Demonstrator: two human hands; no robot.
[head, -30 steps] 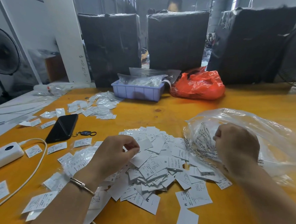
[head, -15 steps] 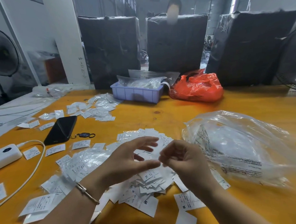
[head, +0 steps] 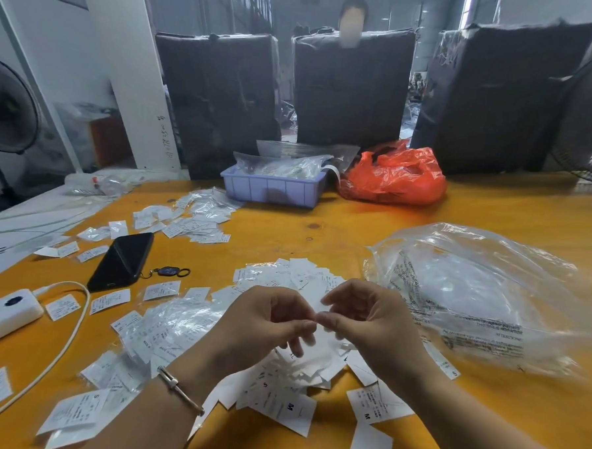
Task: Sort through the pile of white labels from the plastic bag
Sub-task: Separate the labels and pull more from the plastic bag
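A pile of white labels (head: 278, 405) with printed size letters lies on the orange table (head: 356, 227) right in front of me. To its right sits the crumpled clear plastic bag (head: 483, 296), and I cannot tell whether anything is left in it. My left hand (head: 265, 322) and my right hand (head: 368, 321) hover just above the pile with curled fingers. Their fingertips meet, and together they pinch what looks like one small, blurred white label.
More labels (head: 192, 219) are spread at the back left, and a clear sleeve of labels (head: 169, 327) lies left of the pile. A black phone (head: 123, 261), a key fob (head: 168, 272) and a white power bank (head: 2, 312) with its cable lie at left. Behind stand a blue tray (head: 272, 190), an orange bag (head: 396, 178) and black bales (head: 218, 100).
My right hand left the plastic bag and moved left over the pile. My left hand rose off the labels, and the fingertips of both hands came together.
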